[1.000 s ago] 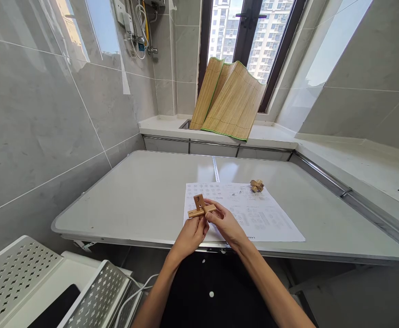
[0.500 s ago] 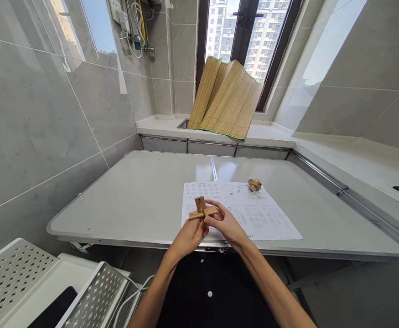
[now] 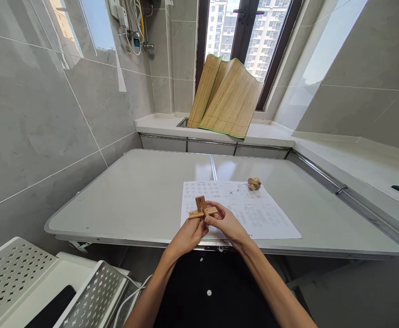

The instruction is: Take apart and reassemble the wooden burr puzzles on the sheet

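Above the near edge of the table, both hands hold a small cross-shaped wooden puzzle (image 3: pixel 200 203) made of interlocked pieces. One flat piece stands up and bears a dark mark; another lies crosswise. My left hand (image 3: pixel 189 236) is closed under the puzzle, gripping it from below, its fingertips partly hidden. My right hand (image 3: pixel 227 223) pinches a piece from the right with thumb and fingers. A printed sheet (image 3: pixel 254 218) with rows of small diagrams lies flat just beyond the hands. On its far right part sits a second wooden puzzle (image 3: pixel 254 184), a compact knot of pieces.
The white folding table (image 3: pixel 127 196) has a seam down its middle. Behind it, a bamboo mat (image 3: pixel 228 98) leans against the window on a ledge. White perforated baskets (image 3: pixel 14 269) with a dark flat object and a white cable (image 3: pixel 131 298) are at lower left.
The hands and the wooden puzzle hold nearly the same pose. Only a very slight shift of the whole view shows.
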Action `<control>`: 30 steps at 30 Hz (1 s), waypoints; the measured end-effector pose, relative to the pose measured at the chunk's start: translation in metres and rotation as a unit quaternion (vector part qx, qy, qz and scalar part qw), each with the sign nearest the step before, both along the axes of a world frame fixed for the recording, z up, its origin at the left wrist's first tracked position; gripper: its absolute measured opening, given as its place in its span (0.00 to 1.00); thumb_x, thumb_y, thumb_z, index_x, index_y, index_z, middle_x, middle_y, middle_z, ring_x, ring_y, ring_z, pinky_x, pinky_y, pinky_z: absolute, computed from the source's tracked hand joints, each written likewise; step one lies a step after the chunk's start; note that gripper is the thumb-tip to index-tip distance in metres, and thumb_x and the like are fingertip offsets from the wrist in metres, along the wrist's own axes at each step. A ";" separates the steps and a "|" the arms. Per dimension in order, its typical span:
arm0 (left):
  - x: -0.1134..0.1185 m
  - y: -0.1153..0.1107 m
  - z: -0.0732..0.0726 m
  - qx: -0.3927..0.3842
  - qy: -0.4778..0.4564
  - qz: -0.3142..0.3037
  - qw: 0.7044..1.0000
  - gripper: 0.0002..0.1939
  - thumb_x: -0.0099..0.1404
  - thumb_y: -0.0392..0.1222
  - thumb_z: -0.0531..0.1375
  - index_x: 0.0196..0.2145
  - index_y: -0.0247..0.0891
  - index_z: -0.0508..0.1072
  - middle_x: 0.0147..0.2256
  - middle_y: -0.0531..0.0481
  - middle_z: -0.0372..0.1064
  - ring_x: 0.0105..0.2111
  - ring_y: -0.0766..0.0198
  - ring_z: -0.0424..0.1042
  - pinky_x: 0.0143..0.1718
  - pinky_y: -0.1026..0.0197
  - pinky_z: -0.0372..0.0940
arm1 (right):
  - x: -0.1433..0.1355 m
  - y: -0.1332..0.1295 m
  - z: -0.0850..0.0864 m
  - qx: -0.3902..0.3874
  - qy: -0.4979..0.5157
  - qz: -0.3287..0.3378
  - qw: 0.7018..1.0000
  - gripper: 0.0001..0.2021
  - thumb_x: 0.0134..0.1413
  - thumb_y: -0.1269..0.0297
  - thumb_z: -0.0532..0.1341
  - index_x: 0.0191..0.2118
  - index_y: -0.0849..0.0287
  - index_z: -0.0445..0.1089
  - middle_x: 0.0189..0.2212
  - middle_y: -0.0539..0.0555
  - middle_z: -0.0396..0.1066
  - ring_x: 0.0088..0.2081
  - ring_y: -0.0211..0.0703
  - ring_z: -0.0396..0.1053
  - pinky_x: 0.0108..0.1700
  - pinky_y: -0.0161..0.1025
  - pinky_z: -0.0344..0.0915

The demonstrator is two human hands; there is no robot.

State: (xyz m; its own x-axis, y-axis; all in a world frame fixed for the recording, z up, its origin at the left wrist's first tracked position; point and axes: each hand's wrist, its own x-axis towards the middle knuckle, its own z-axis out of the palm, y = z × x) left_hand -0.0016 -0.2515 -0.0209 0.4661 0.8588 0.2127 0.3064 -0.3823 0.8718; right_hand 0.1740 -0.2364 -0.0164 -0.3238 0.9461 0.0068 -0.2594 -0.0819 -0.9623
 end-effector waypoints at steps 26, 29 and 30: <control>0.008 -0.011 -0.005 -0.002 -0.125 0.134 0.983 0.23 0.79 0.49 0.52 0.65 0.44 0.49 0.30 0.57 0.70 0.25 0.68 0.66 0.31 0.64 0.63 | -0.014 -0.002 0.002 -0.005 0.067 -0.053 0.996 0.35 0.44 0.49 0.78 0.59 0.57 0.76 0.49 0.58 0.80 0.46 0.53 0.77 0.53 0.51 0.72; 0.007 -0.009 -0.010 0.014 -0.108 0.139 0.984 0.17 0.79 0.47 0.51 0.60 0.43 0.49 0.31 0.55 0.72 0.29 0.65 0.70 0.36 0.61 0.65 | -0.016 -0.002 0.000 -0.012 0.065 -0.053 0.996 0.34 0.45 0.50 0.78 0.59 0.55 0.77 0.49 0.57 0.81 0.50 0.55 0.77 0.59 0.53 0.70; 0.006 -0.008 -0.012 0.014 -0.109 0.137 0.984 0.16 0.80 0.47 0.50 0.59 0.43 0.49 0.33 0.53 0.74 0.31 0.64 0.72 0.38 0.60 0.66 | -0.017 -0.002 -0.001 -0.012 0.066 -0.056 0.996 0.34 0.45 0.51 0.78 0.59 0.54 0.76 0.50 0.57 0.81 0.53 0.55 0.76 0.61 0.53 0.68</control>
